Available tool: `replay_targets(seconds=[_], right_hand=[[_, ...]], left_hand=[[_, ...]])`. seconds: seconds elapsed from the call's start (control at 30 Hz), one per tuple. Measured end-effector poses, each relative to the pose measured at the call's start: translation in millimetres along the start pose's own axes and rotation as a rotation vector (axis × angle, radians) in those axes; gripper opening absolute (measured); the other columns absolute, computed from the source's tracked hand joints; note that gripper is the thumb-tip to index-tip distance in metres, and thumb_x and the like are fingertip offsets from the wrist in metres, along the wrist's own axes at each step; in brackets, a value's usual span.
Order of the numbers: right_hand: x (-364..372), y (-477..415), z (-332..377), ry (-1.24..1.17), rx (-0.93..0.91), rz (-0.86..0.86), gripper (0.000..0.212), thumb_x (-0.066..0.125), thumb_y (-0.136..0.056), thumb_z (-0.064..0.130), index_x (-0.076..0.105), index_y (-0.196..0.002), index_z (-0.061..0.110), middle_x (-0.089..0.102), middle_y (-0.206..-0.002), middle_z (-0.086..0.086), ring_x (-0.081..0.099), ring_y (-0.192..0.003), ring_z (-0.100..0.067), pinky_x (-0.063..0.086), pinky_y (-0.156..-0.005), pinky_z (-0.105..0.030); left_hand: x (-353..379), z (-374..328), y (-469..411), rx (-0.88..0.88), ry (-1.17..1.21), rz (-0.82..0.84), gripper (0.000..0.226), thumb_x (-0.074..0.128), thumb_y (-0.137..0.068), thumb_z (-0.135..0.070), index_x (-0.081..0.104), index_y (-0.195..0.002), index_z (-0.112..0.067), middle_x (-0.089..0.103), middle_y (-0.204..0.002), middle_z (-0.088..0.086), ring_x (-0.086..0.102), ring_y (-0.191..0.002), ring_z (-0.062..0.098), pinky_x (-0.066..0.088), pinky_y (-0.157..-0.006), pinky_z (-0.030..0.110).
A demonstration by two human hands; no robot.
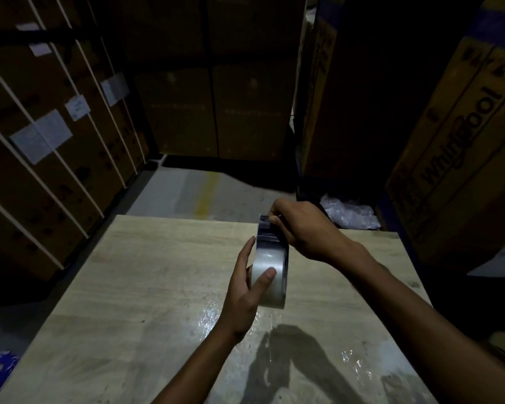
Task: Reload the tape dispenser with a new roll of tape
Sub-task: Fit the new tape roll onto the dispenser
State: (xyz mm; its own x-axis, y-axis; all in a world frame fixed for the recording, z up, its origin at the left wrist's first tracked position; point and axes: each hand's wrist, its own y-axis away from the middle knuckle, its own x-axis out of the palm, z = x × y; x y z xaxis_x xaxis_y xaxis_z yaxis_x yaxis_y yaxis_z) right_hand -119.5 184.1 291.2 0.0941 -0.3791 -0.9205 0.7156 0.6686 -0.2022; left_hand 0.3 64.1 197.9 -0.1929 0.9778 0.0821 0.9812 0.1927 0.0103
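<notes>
Two bare hands are holding a clear roll of tape [270, 268] on edge above the wooden counter [146, 275], right of its middle. The left hand [247, 290] is keeping a closed grip around the roll's near side, thumb across the face. The right hand [302, 228] is pinching the roll's far top edge, fingers closed.
</notes>
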Motion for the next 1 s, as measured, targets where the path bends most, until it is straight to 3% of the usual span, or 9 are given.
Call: replay_targets(seconds=[0.17,0.3,0.43,0.6,0.77,0.9,1.0], right_hand=[[-6,-3,3,-0.029,0.02,-0.009,0.013,0.047,-0.101,0.029,0.05,-0.094,0.02,0.06,-0.081,-0.003,0.057,-0.071,-0.025,0.051,-0.065,-0.042],[-13,-7,8,-0.059,0.045,0.002,0.013,0.047,-0.101,0.029,0.053,-0.097,0.018,0.064,-0.084,-0.005,0.061,-0.074,-0.023,0.054,-0.069,-0.047],[-20,-11,11,-0.08,0.064,0.022,0.011,0.048,-0.102,0.026,0.051,-0.093,0.022,0.064,-0.088,-0.002,0.06,-0.077,-0.018,0.054,-0.072,-0.042],[-26,-14,12,-0.21,0.119,0.03,0.012,0.047,-0.102,0.023,0.055,-0.094,0.018,0.062,-0.083,0.005,0.063,-0.078,-0.013,0.055,-0.074,-0.037],[-32,-15,11,-0.318,0.131,0.068,0.014,0.047,-0.102,0.021,0.058,-0.097,0.013,0.062,-0.083,0.007,0.065,-0.078,-0.011,0.056,-0.072,-0.033],[-37,-16,9,-0.438,0.133,0.125,0.013,0.05,-0.102,0.018,0.059,-0.094,0.012,0.07,-0.093,-0.006,0.07,-0.083,-0.018,0.059,-0.073,-0.034],[-36,-17,6,-0.493,0.138,0.148,0.013,0.052,-0.101,0.018,0.061,-0.092,0.013,0.071,-0.096,-0.011,0.071,-0.085,-0.02,0.059,-0.075,-0.036]], left_hand=[[-1,-5,-8,-0.09,0.052,0.048,0.079,0.066,-0.071,-0.073,0.04,-0.142,-0.05,0.053,-0.146,-0.013,0.048,-0.136,0.018,0.033,-0.115,0.058],[-1,-5,-9,-0.088,0.05,0.066,0.073,0.061,-0.076,-0.071,0.041,-0.143,-0.048,0.054,-0.144,-0.015,0.048,-0.136,0.016,0.032,-0.115,0.059],[-1,-9,-7,-0.071,0.056,0.07,0.073,0.063,-0.076,-0.067,0.042,-0.143,-0.046,0.056,-0.142,-0.016,0.049,-0.135,0.015,0.031,-0.116,0.058],[-5,-13,-10,-0.041,0.058,0.067,0.064,0.061,-0.073,-0.06,0.046,-0.134,-0.051,0.061,-0.126,-0.034,0.054,-0.12,-0.009,0.028,-0.119,0.049],[-9,-18,-13,-0.031,0.062,0.076,0.061,0.061,-0.069,-0.059,0.047,-0.127,-0.049,0.066,-0.114,-0.035,0.059,-0.106,-0.014,0.033,-0.114,0.049],[-14,-16,-14,-0.057,0.105,0.066,0.061,0.07,-0.066,-0.062,0.054,-0.124,-0.051,0.07,-0.116,-0.02,0.057,-0.123,0.019,0.034,-0.112,0.061],[-15,-18,-14,-0.061,0.128,0.06,0.057,0.067,-0.068,-0.057,0.055,-0.123,-0.047,0.071,-0.113,-0.02,0.056,-0.121,0.02,0.036,-0.109,0.056]])
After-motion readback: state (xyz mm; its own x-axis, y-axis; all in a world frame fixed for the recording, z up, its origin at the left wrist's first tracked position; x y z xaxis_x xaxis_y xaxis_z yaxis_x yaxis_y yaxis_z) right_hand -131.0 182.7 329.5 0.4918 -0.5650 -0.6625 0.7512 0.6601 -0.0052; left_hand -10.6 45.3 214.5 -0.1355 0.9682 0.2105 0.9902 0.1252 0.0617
